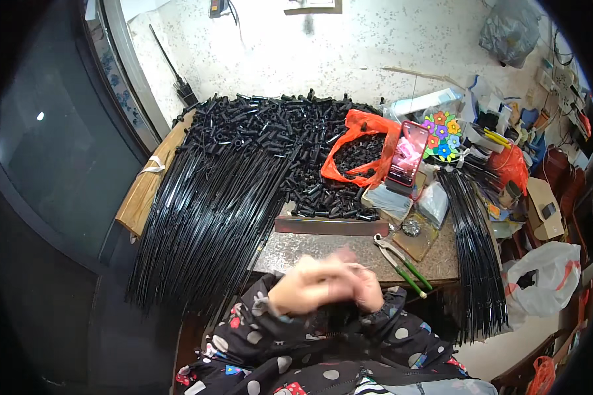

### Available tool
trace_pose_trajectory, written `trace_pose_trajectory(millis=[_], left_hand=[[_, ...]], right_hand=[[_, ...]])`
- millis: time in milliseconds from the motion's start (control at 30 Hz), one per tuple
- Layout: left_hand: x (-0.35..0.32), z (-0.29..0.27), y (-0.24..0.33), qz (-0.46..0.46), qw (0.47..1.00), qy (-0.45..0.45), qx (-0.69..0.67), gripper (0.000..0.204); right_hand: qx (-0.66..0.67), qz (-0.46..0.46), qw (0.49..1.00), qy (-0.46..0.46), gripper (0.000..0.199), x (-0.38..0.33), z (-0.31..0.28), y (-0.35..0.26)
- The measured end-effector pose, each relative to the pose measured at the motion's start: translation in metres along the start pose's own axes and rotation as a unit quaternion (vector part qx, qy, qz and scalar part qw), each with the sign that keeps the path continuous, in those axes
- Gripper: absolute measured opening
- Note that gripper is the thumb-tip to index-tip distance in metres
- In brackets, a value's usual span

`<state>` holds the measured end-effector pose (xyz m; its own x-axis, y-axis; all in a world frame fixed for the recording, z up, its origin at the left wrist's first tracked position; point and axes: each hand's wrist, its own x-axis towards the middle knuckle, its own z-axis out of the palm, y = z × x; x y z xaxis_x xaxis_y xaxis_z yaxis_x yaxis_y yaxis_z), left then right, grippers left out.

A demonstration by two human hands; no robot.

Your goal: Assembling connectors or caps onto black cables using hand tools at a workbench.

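Observation:
My left hand (302, 288) and my right hand (366, 288) meet in front of my body, at the near edge of the stone-topped table (336, 247). Both are smeared by motion, the left fingers lying over or against the right hand. Whether anything is between them cannot be made out. Just beyond them stands a long low metal bar (331, 226), with a heap of small black tubular plastic parts (263, 128) behind it. To the right of my hands lie green-handled pincers (402, 264), their jaws pointing away from me.
Long thin black rods hang over the table's edge in a large bundle (201, 230) at left and a smaller one (474, 253) at right. An orange bag (369, 122) holds small black pieces. Beside it leans a lit phone (408, 153). A white bag (543, 280) sits far right.

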<state>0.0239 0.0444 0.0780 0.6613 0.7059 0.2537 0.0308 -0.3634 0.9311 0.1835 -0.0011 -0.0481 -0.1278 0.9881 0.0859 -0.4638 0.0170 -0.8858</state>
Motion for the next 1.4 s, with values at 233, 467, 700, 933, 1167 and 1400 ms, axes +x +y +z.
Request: trace_pose_trajectory(millis=[233, 467, 700, 933, 1167, 1400], left_hand=[[0.085, -0.02, -0.081, -0.11, 0.992, -0.042, 0.046, 0.057], [0.15, -0.045, -0.173, -0.119, 0.845, 0.091, 0.514, 0.026], [0.12, -0.071, -0.168, -0.068, 0.903, -0.016, 0.424, 0.024], [0.129, -0.07, -0.184, -0.052, 0.832, -0.119, 0.539, 0.025], [0.096, -0.059, -0.149, 0.006, 0.899, 0.06, 0.434, 0.023], [-0.016, -0.01, -0.149, 0.071, 0.898, 0.128, 0.414, 0.018]], right_hand=[[0.082, 0.017, 0.988, 0.133, 0.019, -0.009, -0.014, 0.018], [0.097, 0.03, 0.983, 0.151, 0.019, -0.003, -0.01, 0.012], [0.095, 0.058, 0.98, 0.166, 0.019, 0.004, -0.019, 0.015], [0.081, 0.045, 0.982, 0.162, 0.02, 0.0, -0.001, 0.01], [0.077, 0.028, 0.983, 0.163, 0.019, -0.01, 0.009, 0.008], [0.035, 0.014, 0.986, 0.162, 0.01, -0.02, -0.002, 0.008]])
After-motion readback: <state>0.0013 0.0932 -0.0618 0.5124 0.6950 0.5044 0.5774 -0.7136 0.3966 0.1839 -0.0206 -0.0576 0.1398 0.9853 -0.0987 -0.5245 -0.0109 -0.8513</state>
